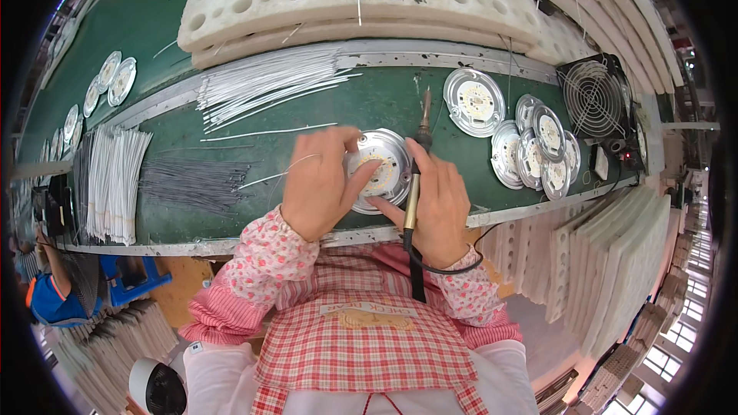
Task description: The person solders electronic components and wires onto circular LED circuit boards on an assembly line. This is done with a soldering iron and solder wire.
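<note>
L hand (319,180) had thumb on the face & fingers curled at the rim of a silver LED disc (393,155), btwn both hands nr the front edge of the green workbench (388,100), while R hand (438,200) gripped a soldering iron (413,204), thumb at the disc's lower rim.

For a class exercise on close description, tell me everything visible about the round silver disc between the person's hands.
The silver disc is round and shiny, apparently metal, with a raised rim, small holes and yellow dots around its middle. It is face up near the green tabletop's front edge; whether it rests flat is unclear. The left hand's thumb crosses its face, hiding part; the right hand's thumb is at its lower rim. A soldering iron runs along its right side.
</note>
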Action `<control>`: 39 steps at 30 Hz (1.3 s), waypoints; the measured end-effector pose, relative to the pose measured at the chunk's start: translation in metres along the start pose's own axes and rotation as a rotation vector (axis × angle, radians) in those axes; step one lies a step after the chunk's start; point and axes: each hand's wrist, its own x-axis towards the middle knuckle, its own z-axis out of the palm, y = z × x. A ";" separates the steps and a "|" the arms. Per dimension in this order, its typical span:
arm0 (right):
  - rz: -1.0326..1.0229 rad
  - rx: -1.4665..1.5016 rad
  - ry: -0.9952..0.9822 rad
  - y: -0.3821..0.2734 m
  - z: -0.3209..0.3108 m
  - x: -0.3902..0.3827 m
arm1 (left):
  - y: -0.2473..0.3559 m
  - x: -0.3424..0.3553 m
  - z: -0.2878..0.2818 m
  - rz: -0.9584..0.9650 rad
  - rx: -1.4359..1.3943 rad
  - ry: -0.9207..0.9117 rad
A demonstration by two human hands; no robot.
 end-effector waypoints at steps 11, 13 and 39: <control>0.000 0.520 -0.155 0.024 -0.043 -0.007 | -0.022 0.000 -0.013 -0.012 -0.353 -0.439; -0.024 0.528 -0.165 0.022 -0.043 -0.002 | -0.020 0.000 -0.011 -0.012 -0.349 -0.436; 0.403 0.765 -0.218 0.009 -0.034 -0.027 | -0.008 -0.004 -0.003 0.074 -0.030 -0.425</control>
